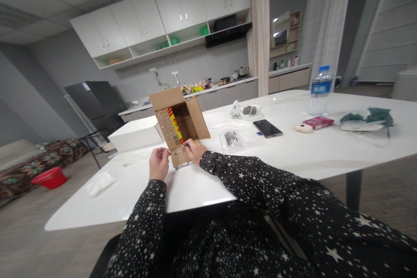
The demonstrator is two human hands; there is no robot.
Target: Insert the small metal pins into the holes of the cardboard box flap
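Observation:
An open cardboard box [185, 117] stands on the white table with its flaps spread. Rows of small pale studs dot its left face, beside a yellow and red label strip [176, 126]. A lower flap [180, 158] facing me also carries a row of small dots. My left hand [159, 163] is closed in a pinch at that flap's left edge; what sits between the fingertips is too small to make out. My right hand [195, 151] is closed too, its fingertips pinched by the label's lower end, with their contents hidden.
Left of the box are a white box [137, 134] and a crumpled white tissue [100, 183]. To the right lie a clear plastic bag [232, 140], a phone [267, 128], a white cabled device [246, 110], a maroon pack [318, 122], a water bottle [321, 91] and a green-white bundle [366, 119].

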